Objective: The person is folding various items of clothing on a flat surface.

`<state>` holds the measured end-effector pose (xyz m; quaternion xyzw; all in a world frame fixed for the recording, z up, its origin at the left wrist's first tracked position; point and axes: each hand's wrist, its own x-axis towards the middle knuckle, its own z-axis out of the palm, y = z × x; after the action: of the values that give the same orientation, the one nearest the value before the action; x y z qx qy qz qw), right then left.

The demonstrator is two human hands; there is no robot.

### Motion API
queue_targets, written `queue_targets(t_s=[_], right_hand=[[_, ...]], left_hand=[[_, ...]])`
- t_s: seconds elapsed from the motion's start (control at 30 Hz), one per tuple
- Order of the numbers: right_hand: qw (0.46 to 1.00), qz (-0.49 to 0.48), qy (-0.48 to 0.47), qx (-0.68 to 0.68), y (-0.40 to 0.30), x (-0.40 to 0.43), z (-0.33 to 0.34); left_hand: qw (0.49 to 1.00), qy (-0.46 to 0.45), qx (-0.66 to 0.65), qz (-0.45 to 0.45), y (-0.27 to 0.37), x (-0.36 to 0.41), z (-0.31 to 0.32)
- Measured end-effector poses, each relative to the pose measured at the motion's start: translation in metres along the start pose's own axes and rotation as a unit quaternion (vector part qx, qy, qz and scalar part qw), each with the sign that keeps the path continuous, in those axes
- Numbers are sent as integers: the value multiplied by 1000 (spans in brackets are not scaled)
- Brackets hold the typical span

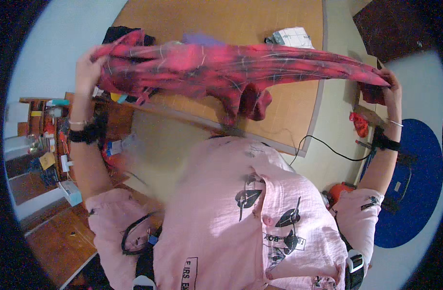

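A red plaid cloth garment (178, 67) with dark and pale lines is stretched sideways in front of me, lifted above a woven mat (279, 112). My left hand (88, 69) grips its bunched left end. At the far right, my right hand (392, 85) pinches the other end. The middle sags in folds, and a darker red part hangs down below it. Motion blurs the fabric, so its exact kind is hard to tell. Both arms are spread wide and carry black wrist bands.
Behind the cloth lie a dark fabric (116, 36), a purple item (203, 38) and a white checked bundle (292, 37). A black cable (337, 154) runs off the mat's right side. Wooden shelving (40, 112) with small items stands left; a blue oval object (417, 188) is right.
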<state>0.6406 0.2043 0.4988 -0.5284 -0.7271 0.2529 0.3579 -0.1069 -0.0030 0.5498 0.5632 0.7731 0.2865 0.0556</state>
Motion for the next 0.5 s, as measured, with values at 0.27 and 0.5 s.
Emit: queue_targets(t_s=[0.27, 0.5], right_hand=[[990, -40, 69, 114, -62, -4, -82], [999, -22, 50, -4, -2, -13, -56]], left_hand=[[979, 119, 164, 4, 67, 43, -133], [996, 31, -81, -24, 97, -20, 20]])
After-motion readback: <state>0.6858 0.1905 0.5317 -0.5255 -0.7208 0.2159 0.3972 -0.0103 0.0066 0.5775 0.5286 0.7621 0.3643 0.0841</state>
